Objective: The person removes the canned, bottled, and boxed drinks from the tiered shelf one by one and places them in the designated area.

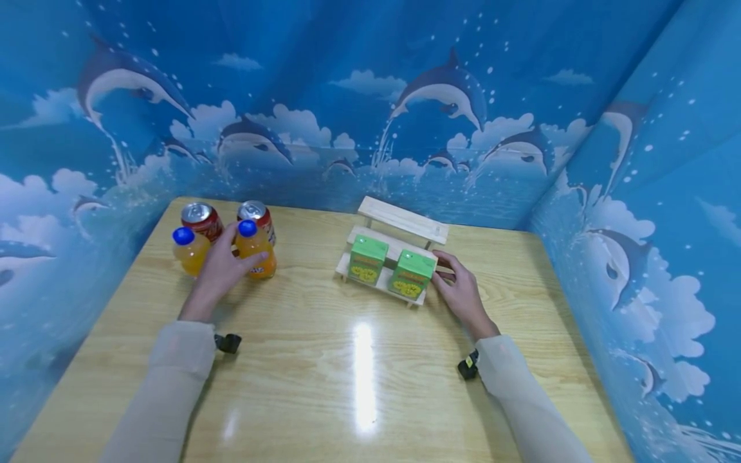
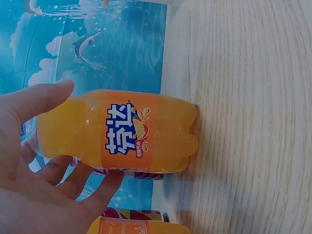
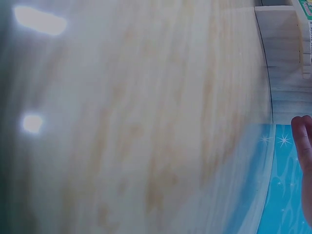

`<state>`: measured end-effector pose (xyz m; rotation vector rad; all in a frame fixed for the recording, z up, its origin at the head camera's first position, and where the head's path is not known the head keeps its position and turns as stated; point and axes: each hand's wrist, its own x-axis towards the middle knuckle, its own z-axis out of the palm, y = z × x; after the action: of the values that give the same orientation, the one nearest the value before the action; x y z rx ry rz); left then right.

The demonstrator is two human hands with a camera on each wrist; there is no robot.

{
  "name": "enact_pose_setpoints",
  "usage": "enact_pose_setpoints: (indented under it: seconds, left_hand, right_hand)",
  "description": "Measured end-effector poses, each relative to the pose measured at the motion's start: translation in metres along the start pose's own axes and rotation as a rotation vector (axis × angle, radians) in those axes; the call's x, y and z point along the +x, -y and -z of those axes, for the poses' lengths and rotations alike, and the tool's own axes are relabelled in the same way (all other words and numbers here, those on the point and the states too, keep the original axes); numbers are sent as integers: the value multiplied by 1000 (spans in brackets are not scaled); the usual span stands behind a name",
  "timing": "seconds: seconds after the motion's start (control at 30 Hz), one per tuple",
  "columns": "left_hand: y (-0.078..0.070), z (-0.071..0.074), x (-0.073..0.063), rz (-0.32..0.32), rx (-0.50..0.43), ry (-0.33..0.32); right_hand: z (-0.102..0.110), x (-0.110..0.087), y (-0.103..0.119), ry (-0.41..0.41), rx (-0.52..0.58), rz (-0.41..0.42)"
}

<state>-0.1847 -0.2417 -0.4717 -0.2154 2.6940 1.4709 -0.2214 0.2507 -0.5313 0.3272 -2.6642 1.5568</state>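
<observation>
My left hand (image 1: 222, 270) holds an orange soda bottle (image 2: 136, 131) with a blue cap, thumb on one side and fingers on the other. The bottle is upright, its base at the tabletop. A second orange soda bottle (image 1: 191, 254) stands to its left, and two red soda cans (image 1: 199, 215) are behind. At the right end of a small stepped wooden rack (image 1: 405, 218) is my right hand (image 1: 463, 292), fingertips close beside a green juice box (image 1: 412, 275). Another green juice box (image 1: 367, 260) sits left of it on the rack. Whether the right fingertips touch the rack is unclear.
A light wood table (image 1: 301, 360) spreads beneath everything, with a bright reflection near its middle. Blue dolphin-print curtains (image 1: 347, 96) border the back and both sides.
</observation>
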Motion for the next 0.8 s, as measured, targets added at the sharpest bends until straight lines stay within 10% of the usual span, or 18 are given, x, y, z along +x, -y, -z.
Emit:
enact_pose_setpoints:
  seconds: [0.8]
  left_hand:
    - [-18, 10, 3, -111, -65, -54]
  right_hand:
    - [-1, -1, 1, 13, 22, -18]
